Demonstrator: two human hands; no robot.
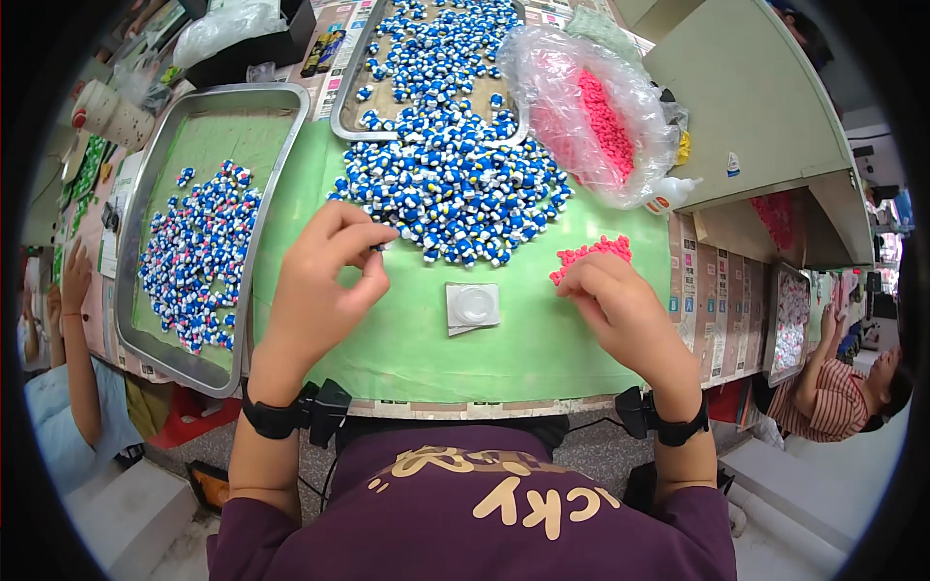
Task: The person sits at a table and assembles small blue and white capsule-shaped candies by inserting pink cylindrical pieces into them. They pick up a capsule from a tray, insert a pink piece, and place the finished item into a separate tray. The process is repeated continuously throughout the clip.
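My left hand (334, 276) pinches a small blue-and-white piece (379, 248) between thumb and forefinger, at the near left edge of a big heap of similar blue-and-white pieces (455, 194). Some of these show yellow spots. Over a small pile of tiny pink pieces (605, 248), my right hand (615, 300) has its fingers curled and drawn together; whatever is in the fingertips is hidden. Between both hands a round clear shallow dish (475, 305) rests on a small whitish square pad (494, 321).
At left stands a metal tray (298, 131) of blue-and-white pieces with pink parts. Another metal tray (339, 111) feeds the heap at the back. A plastic bag (552, 107) of pink pieces and a white bottle (675, 192) stand back right, beside a grey cabinet (756, 97). People work at both sides.
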